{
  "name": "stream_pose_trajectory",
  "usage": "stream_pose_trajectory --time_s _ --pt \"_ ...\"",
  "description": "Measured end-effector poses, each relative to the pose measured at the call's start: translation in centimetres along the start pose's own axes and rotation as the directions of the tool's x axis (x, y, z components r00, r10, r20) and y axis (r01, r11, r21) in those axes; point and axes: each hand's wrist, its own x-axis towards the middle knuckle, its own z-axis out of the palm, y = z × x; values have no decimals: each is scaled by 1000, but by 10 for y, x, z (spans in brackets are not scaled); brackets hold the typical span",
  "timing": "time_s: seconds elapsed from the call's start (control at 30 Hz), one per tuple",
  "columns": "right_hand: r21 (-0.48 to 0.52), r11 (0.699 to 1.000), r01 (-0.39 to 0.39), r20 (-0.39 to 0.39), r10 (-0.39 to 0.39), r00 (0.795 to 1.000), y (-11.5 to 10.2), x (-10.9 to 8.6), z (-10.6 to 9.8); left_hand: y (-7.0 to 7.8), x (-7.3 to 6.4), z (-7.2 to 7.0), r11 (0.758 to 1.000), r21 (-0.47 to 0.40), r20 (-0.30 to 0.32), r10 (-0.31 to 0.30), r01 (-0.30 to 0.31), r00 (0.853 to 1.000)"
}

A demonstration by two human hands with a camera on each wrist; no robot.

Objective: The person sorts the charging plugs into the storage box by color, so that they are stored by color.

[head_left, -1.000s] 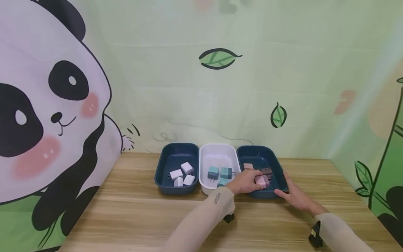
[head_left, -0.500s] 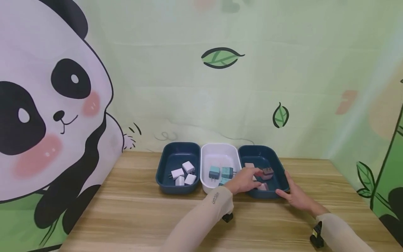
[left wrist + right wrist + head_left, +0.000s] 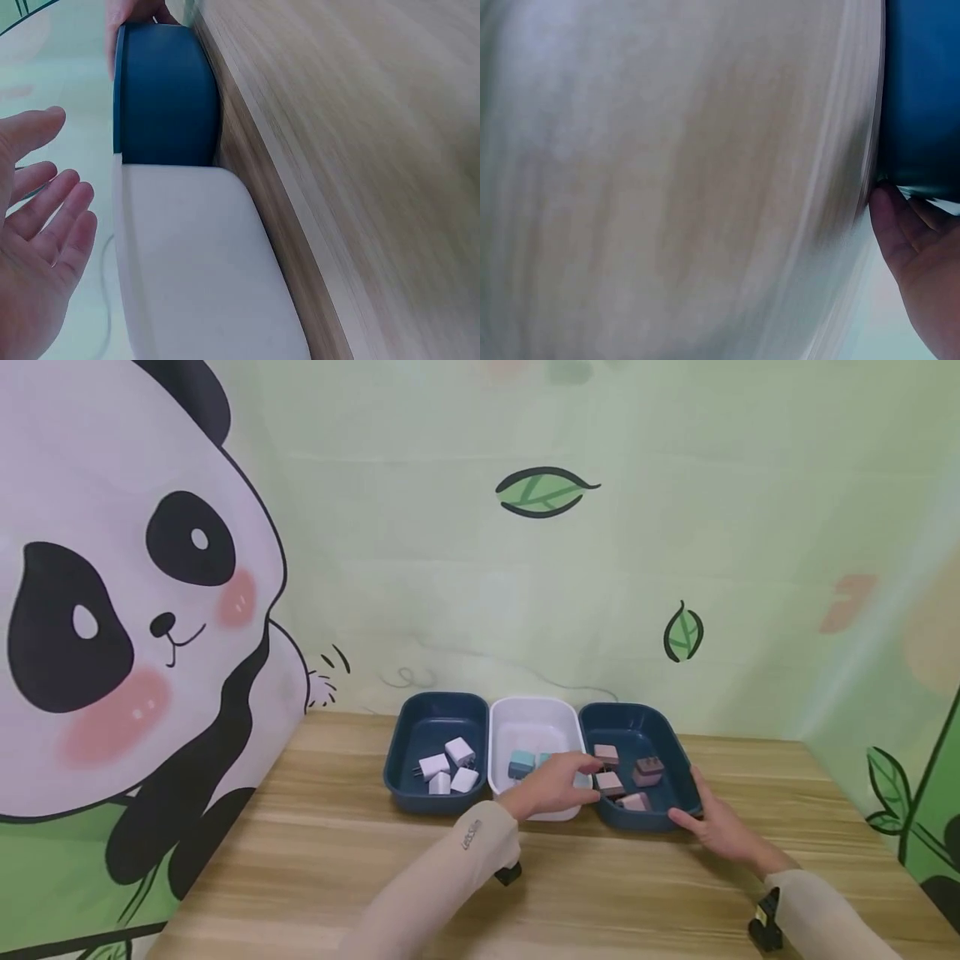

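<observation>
My left hand (image 3: 551, 785) hovers over the front of the white bin (image 3: 536, 717), fingertips near the left rim of the right-hand blue bin (image 3: 618, 723). The left wrist view shows this hand's fingers (image 3: 64, 232) loosely spread, with nothing between them. Inside that blue bin lie several plug-in chargers: a pale pink one (image 3: 636, 802), a darker brownish-pink one (image 3: 648, 769) with prongs up, and others along the left side. My right hand (image 3: 720, 831) rests against the same bin's front right corner, thumb at the front and fingers along the outer side.
Left of the white bin stands another blue bin (image 3: 442, 714) with several white chargers (image 3: 459, 752). Teal chargers (image 3: 522, 764) lie in the white bin, partly behind my left hand. The bins stand side by side on a wooden table (image 3: 315, 860), before a printed backdrop (image 3: 420, 568).
My left hand has let go of a pink charger in the right-hand blue bin and drawn back leftward. My right hand stays at the bin's corner. The head view has shifted slightly.
</observation>
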Motion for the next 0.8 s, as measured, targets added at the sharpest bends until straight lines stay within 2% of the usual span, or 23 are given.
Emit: stream_pose_trajectory --time_s 0.27,0.47,0.6,0.8 --pt "22 1000 8 -3 -8 1000 0 2 1 -10 -29 -13 1000 6 -38 22 -21 999" --pt "15 1000 9 2 -9 1000 -2 0 0 -21 -54 -22 998 -54 -56 -15 12 998" --pt "31 999 5 4 -5 1000 -5 -2 -1 -26 -68 -31 998 -52 -77 -29 26 997" --pt "23 999 33 -14 -32 999 -6 0 -2 -36 -90 -41 994 -63 -109 -91 85 990"
